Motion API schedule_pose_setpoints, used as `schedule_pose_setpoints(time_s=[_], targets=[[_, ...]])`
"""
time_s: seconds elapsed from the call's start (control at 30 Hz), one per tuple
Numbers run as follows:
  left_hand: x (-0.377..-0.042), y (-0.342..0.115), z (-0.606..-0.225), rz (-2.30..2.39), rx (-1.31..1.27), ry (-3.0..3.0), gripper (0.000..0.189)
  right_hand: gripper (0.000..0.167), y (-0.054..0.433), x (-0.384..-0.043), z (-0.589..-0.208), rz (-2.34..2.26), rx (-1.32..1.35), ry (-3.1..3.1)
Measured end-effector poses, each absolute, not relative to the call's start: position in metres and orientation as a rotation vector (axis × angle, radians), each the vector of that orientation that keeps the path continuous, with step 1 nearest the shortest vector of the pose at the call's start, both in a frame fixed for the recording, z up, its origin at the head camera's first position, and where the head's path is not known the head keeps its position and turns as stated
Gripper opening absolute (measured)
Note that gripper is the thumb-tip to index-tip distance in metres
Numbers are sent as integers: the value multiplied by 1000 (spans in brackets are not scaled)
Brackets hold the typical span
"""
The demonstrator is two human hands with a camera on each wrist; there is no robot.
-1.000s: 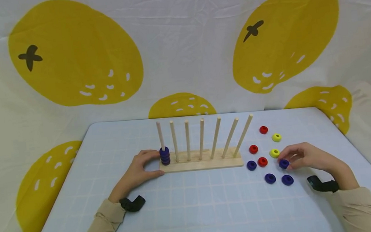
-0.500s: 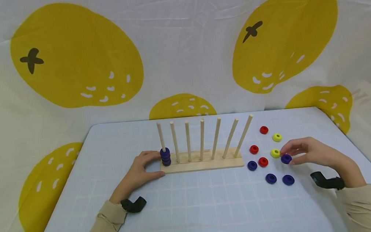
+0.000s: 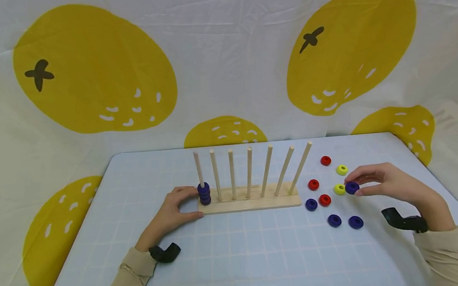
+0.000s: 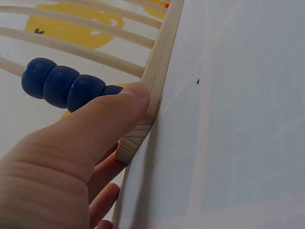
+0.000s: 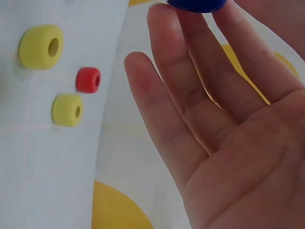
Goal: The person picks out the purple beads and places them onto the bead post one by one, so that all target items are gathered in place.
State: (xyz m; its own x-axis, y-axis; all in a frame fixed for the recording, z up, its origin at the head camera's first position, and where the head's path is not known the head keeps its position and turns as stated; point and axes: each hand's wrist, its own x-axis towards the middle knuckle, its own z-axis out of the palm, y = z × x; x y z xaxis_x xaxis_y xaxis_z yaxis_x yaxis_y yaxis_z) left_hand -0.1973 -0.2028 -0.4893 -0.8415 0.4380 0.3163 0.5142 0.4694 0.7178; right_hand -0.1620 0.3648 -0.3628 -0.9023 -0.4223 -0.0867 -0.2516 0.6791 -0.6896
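Note:
In the head view my left hand [image 3: 174, 212] grips the left end of a wooden peg board [image 3: 250, 204], thumb on the front edge and fingers behind. The left wrist view shows the thumb [image 4: 136, 95] pressed on the base beside a stack of blue beads [image 4: 59, 86]. These several beads sit on the leftmost peg [image 3: 198, 168]; the other pegs are bare. Off to the right, my right hand [image 3: 392, 185] pinches a blue bead [image 3: 352, 188] between thumb and fingers, above the table. Only the lower part of that bead shows in the right wrist view, at the top edge.
Loose beads lie right of the board: red ones [image 3: 313, 184], two yellow ones [image 3: 341, 170] and blue ones [image 3: 334, 220]. The nearer yellow bead [image 3: 339, 189] is just left of the held one. A white table [image 3: 239, 260] lies beneath, with a fruit-print cloth [image 3: 230, 61] behind.
My right hand has lifted the blue bead away from the table and moved it slightly toward the far side. The left hand and the peg board have stayed in place.

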Motion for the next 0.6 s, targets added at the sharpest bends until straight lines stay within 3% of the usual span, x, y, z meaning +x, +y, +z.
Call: schedule_pose_setpoints(time_s=[0.6], targets=[[-197, -203, -490, -1333, -863, -2604, 61, 29, 350, -153, -348, -1180, -543, 2877]])
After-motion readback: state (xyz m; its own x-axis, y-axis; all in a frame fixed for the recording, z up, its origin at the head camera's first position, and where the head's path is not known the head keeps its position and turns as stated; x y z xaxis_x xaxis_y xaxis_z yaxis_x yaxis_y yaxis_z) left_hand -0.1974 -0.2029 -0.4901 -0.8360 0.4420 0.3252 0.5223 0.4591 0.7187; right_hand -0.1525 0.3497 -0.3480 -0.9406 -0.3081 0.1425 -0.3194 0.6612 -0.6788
